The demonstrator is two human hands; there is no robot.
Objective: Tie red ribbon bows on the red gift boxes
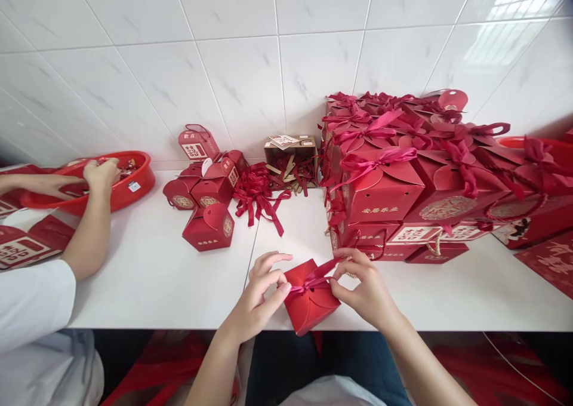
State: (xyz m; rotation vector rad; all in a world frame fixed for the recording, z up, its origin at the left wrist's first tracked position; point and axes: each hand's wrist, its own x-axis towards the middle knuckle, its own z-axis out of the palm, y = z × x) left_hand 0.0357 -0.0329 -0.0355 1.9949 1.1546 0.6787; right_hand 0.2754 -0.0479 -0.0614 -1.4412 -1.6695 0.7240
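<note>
A small red gift box (312, 313) sits at the front edge of the white table, with a dark pink ribbon (314, 277) knotted across its folded top. At the box's left side, my left hand (262, 292) pinches a short piece of the ribbon between thumb and index finger; its other fingers are raised. My right hand (362, 280) pinches the ribbon's other side, at the right of the box. Beyond my hands lies a heap of loose ribbons (257, 185), beside several closed red boxes (209, 230) without bows.
Stacked red boxes (380, 194) with ribbon bows rise at the right against the tiled wall (237, 65). An open carton (293, 149) holds tags and strips. On the left, a co-worker's hands (101, 173) reach into a red basin (141, 182).
</note>
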